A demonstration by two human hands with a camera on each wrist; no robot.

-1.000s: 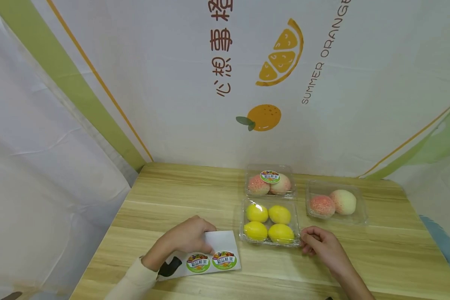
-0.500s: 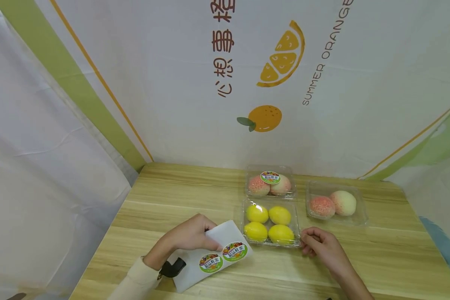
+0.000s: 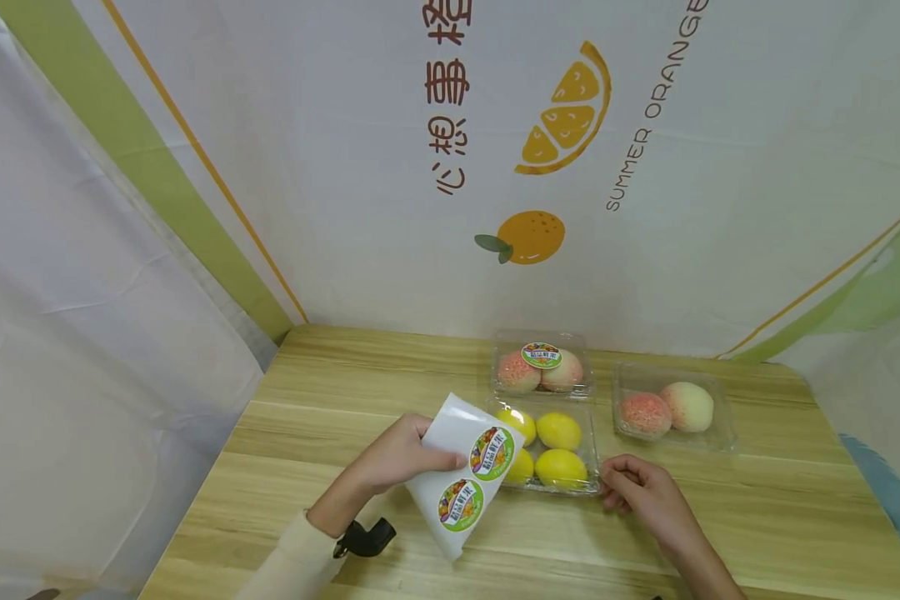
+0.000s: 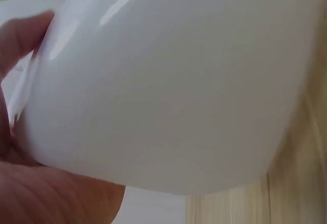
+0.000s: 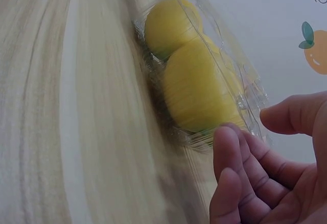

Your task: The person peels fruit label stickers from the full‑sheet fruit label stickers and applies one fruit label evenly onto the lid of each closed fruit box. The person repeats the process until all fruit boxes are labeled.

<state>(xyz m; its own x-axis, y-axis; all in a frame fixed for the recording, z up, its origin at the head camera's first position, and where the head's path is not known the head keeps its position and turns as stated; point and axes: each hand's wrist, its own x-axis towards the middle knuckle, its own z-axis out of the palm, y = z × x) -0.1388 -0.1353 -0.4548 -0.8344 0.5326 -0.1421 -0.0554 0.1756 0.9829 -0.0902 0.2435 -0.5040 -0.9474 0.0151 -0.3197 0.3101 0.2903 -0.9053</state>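
My left hand [image 3: 401, 454] grips a bent white sheet of fruit stickers [image 3: 444, 421], thumb on top beside the two round labels. It is raised and tilted, hiding part of a clear plastic box [image 3: 594, 446] of lemons [image 3: 562, 468]. From the left wrist, the sheet's glossy white surface [image 4: 168, 91] fills most of the view. At the box's front right corner is my right hand [image 3: 648, 496], fingers loosely bent. In the right wrist view its thumb stands apart from the fingers, and the fingertips [image 5: 227, 142] are at the box's edge; firm contact cannot be made out.
Behind the lemons stands a clear box [image 3: 504, 343] of two peaches with a round fruit sticker [image 3: 542, 356] on its lid. Another peach box [image 3: 722, 427], with no sticker visible, sits to the right. A printed white cloth [image 3: 382, 250] hangs behind the wooden table [image 3: 330, 375].
My left hand has lifted the sticker sheet, turning it and bringing it rightward until it overlaps the lemon box's left side. The right hand has stayed at the box's corner.
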